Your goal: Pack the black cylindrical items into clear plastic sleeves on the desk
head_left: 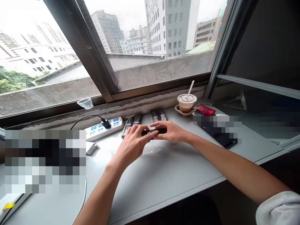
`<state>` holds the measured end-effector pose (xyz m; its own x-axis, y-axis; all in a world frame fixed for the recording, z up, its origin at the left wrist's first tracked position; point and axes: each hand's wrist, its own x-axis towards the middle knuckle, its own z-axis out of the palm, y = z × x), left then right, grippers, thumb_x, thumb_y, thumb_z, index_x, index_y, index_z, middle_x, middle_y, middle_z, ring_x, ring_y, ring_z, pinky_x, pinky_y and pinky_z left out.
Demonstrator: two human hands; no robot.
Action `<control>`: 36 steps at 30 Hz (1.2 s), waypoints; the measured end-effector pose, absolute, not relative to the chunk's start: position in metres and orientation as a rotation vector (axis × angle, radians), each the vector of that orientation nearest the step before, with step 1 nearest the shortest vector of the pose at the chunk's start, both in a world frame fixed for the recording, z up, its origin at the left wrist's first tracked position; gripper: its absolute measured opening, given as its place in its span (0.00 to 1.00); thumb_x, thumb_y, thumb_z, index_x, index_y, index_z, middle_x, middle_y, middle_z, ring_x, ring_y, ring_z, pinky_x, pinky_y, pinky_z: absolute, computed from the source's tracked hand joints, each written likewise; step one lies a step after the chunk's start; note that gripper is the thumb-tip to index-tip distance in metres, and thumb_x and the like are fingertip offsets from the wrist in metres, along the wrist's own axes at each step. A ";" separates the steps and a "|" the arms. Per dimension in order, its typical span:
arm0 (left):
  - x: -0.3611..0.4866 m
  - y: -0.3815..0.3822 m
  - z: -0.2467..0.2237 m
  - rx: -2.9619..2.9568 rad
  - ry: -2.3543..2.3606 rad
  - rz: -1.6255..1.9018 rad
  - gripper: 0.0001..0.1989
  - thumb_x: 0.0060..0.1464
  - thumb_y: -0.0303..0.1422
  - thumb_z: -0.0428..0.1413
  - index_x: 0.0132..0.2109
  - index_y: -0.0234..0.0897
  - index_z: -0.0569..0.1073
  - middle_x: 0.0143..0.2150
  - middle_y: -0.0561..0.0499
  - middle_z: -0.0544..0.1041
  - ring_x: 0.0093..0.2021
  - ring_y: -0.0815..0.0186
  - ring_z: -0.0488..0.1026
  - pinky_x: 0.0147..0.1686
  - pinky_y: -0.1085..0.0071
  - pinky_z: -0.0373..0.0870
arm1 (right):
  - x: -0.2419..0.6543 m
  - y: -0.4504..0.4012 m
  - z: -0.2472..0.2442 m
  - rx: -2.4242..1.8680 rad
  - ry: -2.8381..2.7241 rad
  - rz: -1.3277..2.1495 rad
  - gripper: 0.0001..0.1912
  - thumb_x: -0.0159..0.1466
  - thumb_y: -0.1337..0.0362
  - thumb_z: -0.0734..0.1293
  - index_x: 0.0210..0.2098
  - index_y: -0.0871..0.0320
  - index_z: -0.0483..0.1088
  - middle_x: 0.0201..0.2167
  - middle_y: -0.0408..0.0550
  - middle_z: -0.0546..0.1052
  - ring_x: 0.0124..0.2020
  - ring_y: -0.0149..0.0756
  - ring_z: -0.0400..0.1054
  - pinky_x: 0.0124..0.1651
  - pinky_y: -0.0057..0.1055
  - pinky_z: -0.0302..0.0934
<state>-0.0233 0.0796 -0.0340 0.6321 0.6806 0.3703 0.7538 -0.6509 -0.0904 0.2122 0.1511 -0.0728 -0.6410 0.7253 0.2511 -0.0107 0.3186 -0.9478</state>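
Note:
Between my two hands is a slim black bar-shaped object (pixel 161 131); its exact kind is hard to make out. My left hand (pixel 136 137) closes its fingers around the object's left end. From the other side my right hand (pixel 172 131) grips the right end, thumb and fingers nearly meeting those of the left. Just behind the hands lie dark flat items in clear plastic wrapping, one pair (pixel 131 122) at the left and another pair (pixel 158 115) farther right. The fingers cover part of the held object.
A white power strip (pixel 104 128) with a black plug stands back left, near a grey USB-like stick (pixel 92 149). At the back right are a drink cup (pixel 187 103) in a cardboard holder, a red box (pixel 205 110) and a phone (pixel 217 134). A plastic cup (pixel 85 103) sits by the window.

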 end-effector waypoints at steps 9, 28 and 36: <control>-0.048 0.090 -0.037 -2.501 -1.360 -0.490 0.24 0.65 0.28 0.56 0.67 0.44 0.69 0.57 0.41 0.73 0.56 0.49 0.68 0.56 0.46 0.70 | 0.222 0.166 -0.081 -0.867 -2.040 0.911 0.24 0.62 0.56 0.75 0.56 0.56 0.78 0.37 0.47 0.83 0.35 0.39 0.75 0.40 0.35 0.70; -0.083 0.099 -0.043 -2.518 -1.576 -0.530 0.22 0.64 0.32 0.56 0.64 0.43 0.70 0.59 0.45 0.75 0.59 0.50 0.67 0.60 0.48 0.68 | 0.231 0.173 -0.080 -0.760 -2.090 0.728 0.07 0.66 0.61 0.72 0.38 0.54 0.84 0.58 0.52 0.78 0.56 0.46 0.75 0.61 0.40 0.69; -0.082 0.100 -0.043 -2.536 -1.542 -0.571 0.21 0.64 0.33 0.57 0.63 0.43 0.71 0.58 0.44 0.76 0.57 0.50 0.68 0.58 0.47 0.69 | 0.229 0.175 -0.083 -0.717 -2.018 0.823 0.25 0.63 0.64 0.73 0.59 0.52 0.74 0.54 0.50 0.79 0.49 0.43 0.77 0.55 0.43 0.74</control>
<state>-0.0821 0.1000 -0.0434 0.4104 0.8305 0.3767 0.8755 -0.4744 0.0923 0.2293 0.1749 -0.0832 -0.4997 0.7257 0.4729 0.1877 0.6237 -0.7588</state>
